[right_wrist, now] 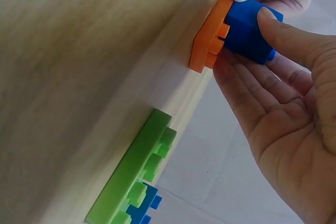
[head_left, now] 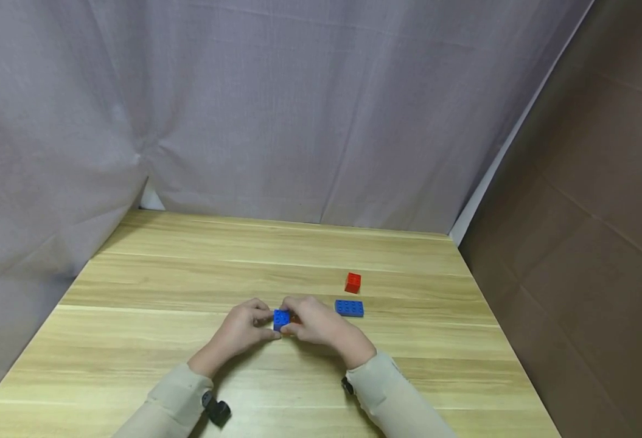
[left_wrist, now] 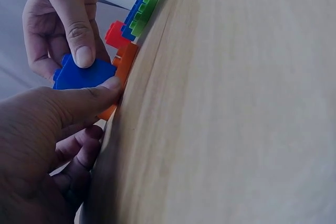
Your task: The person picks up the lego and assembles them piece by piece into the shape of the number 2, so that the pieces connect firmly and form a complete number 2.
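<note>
A blue toy building brick (head_left: 281,318) with slanted sides stands between both hands. It sits on an orange brick (right_wrist: 203,45) that rests on the table. My right hand (head_left: 317,322) pinches the blue brick, its thumb flat on one side and its fingers behind. From the other side my left hand (head_left: 244,328) grips the orange brick's end, with the thumb right at the seam between the two bricks. In the left wrist view the left thumb overlaps the blue brick's lower corner, and the left fingers curl low beside the orange brick (left_wrist: 126,61).
To the right of the hands lies a blue brick (head_left: 349,308) over a green brick (right_wrist: 128,169); the head view hides the green one. A red brick (head_left: 353,282) stands farther back. Grey cloth (head_left: 277,121) hangs behind the wooden table (head_left: 189,267).
</note>
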Demonstrator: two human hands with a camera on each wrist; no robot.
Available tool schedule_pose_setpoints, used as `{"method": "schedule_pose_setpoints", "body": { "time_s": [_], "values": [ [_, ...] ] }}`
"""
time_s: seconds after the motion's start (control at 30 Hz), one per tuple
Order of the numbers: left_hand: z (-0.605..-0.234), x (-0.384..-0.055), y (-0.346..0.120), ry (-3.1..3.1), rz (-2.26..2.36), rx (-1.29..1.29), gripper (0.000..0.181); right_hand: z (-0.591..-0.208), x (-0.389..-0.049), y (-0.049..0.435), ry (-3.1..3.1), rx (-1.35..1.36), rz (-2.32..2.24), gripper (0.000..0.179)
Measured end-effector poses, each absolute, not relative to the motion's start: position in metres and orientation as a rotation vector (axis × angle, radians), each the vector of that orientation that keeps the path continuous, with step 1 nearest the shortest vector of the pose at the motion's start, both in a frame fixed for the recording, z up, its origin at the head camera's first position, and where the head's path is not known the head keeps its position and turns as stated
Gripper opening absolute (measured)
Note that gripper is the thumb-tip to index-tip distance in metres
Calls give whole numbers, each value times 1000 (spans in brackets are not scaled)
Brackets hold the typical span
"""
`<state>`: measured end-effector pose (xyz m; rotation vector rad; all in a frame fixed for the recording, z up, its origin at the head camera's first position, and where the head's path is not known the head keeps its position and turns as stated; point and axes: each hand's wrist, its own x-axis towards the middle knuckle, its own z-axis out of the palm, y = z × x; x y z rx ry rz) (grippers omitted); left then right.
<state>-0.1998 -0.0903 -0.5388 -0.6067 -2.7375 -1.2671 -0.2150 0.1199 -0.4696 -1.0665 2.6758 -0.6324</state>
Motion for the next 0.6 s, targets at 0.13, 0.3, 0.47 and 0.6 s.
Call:
{"method": "schedule_pose_setpoints", "body": {
  "time_s": [0.13,0.3,0.47,0.6],
  "values": [
    [-538,-199,-89,-2729,-1256,-637,40,-470,-214,121,2675,-1074,-642,20],
    [-536,-199,-90,-2733,-1313,-666,43,-471,-215,123,2675,-1133,-656,23],
    [-533,-199,-92,-2707,-1434,-695,45,-474,-217,124,2681,-1213,-670,28],
    [-531,-198,-94,-2691,-1441,-718,38,-478,-218,126,2686,-1262,-658,31]
  ]
}}
